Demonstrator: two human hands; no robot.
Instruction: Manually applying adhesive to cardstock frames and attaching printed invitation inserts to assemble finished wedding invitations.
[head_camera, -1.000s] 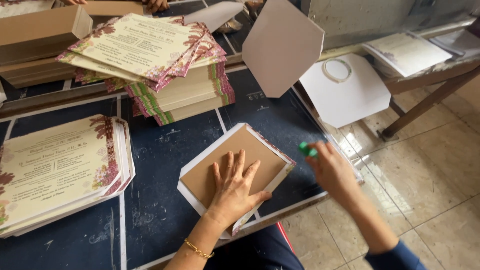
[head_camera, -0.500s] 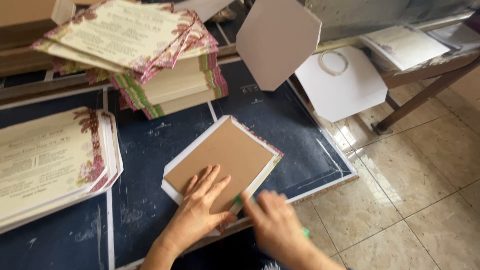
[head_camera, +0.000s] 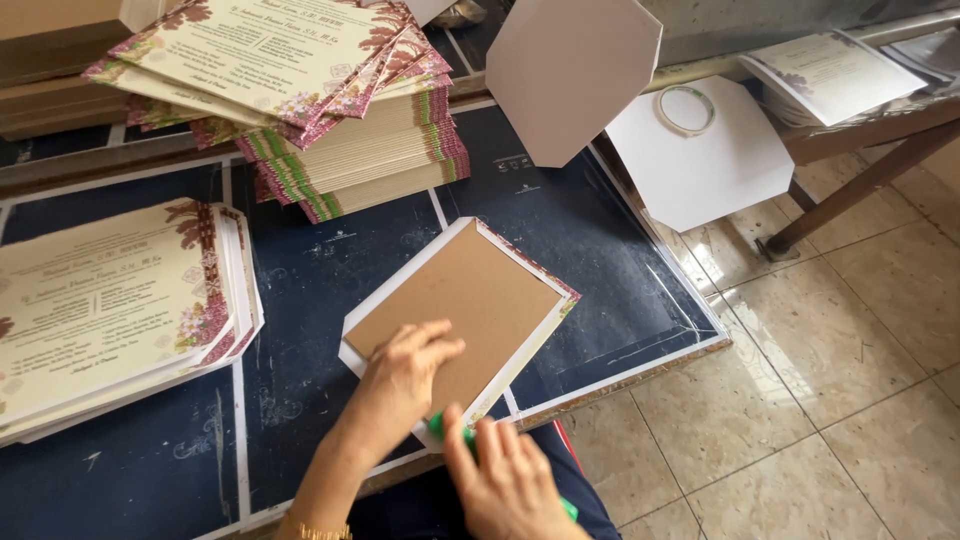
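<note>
The head camera shows one brown cardboard panel (head_camera: 462, 300) lying on one white sheet with a flowered edge (head_camera: 520, 350), set at a slant on the dark blue work board (head_camera: 560, 230) near its front edge. There are two stacks of floral printed cards: one tall, fanned pile (head_camera: 330, 130) at the back and one flatter pile (head_camera: 110, 310) at the left. Two white eight-sided boards are in view, one standing tilted (head_camera: 575, 75) and one lying flat (head_camera: 700, 160) with a single ring of tape (head_camera: 685, 108) on it. The left hand (head_camera: 405, 375) lies flat with fingers spread, pressing the panel's near corner and grasping nothing. The right hand (head_camera: 505, 480) is curled around one green tool (head_camera: 450, 430), its tip at the sheet's near edge; the tool's kind cannot be told.
</note>
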